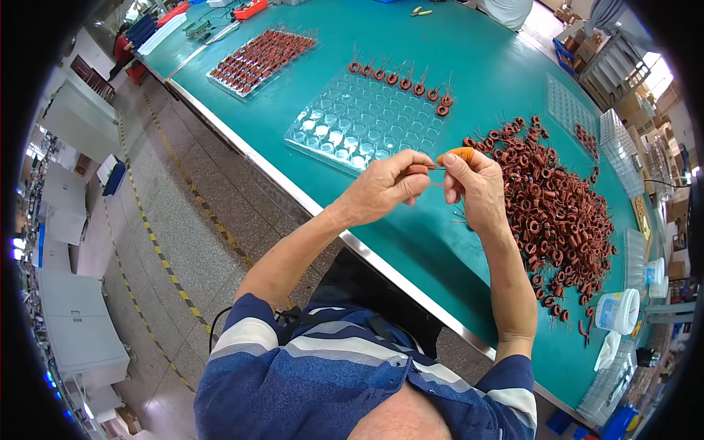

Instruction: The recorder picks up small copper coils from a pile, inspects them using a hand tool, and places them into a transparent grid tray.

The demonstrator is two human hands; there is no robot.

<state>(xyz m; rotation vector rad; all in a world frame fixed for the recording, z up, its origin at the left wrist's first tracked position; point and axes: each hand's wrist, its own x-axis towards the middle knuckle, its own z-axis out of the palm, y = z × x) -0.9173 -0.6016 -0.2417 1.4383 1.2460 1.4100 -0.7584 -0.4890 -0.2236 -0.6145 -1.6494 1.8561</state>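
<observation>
Both hands meet over the green table, just in front of a clear plastic tray. My left hand (pixel 383 188) pinches a small reddish-brown wound ring coil (pixel 416 169) between thumb and fingers. My right hand (pixel 478 192), wearing an orange finger cover (pixel 458 153), is closed at the coil's wire leads, which stretch between the two hands. Its fingertips partly hide the lead ends. Beyond them, the clear tray (pixel 299 139) has round pockets; a row of coils (pixel 392 78) with upright leads fills its far edge. To the right lies a large heap of similar coils (pixel 561 213).
A filled coil tray (pixel 257 62) lies at the far left. Further clear trays (pixel 572 103) line the right side, near a white bucket (pixel 617 311) and a white cloth (pixel 607 350). The table's pale front edge (pixel 396 277) runs diagonally before me.
</observation>
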